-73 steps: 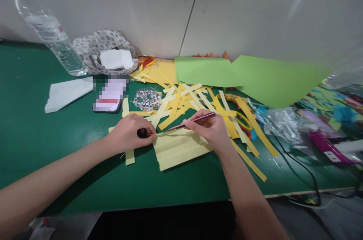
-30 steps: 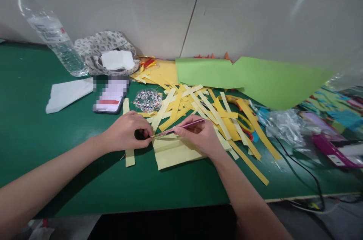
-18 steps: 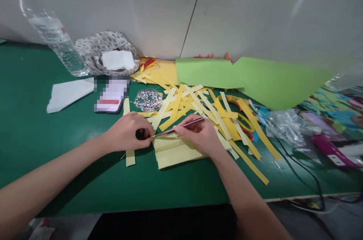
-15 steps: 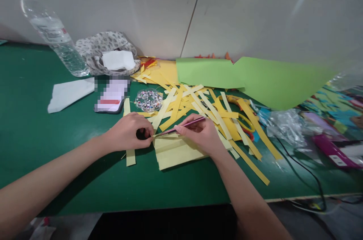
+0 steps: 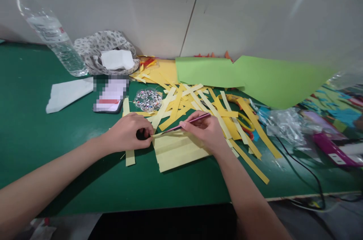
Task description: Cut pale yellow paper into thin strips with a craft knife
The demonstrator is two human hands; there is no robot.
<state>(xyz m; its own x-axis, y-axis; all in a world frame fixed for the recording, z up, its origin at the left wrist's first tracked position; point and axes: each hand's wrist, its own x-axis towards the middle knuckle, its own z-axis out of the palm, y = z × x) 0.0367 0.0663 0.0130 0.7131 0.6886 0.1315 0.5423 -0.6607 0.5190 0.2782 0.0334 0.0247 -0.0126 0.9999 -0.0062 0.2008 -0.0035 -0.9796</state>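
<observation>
From the head camera, a clear water bottle (image 5: 47, 30) leans at the far left of the green table (image 5: 25, 119). A folded white paper (image 5: 69, 94) lies nearer me, and just behind it sits a spotted cloth bag (image 5: 104, 41). My phone (image 5: 112, 96) lies in front of that bag, its screen partly blurred. A pale paper strip (image 5: 130, 158) runs beneath my left hand (image 5: 130, 133), whose thumb and forefinger pinch the far left corner of the pale yellow sheet (image 5: 181, 151). Behind those fingers rests a round clear case (image 5: 148, 99) of tiny coloured pieces. The sheet lies flat on the table between my hands, with faint creases across it. A slim pink tool (image 5: 194, 120) slants over its far edge, tip toward my left fingers; my right hand (image 5: 208, 132) grips it between thumb and fingers. Yellow strips (image 5: 177, 102) pile up beyond both hands. Further right come a big green sheet (image 5: 263, 77), yellow scissor handles (image 5: 247, 122), crumpled clear plastic (image 5: 287, 124) and a magenta object (image 5: 329, 149).
</observation>
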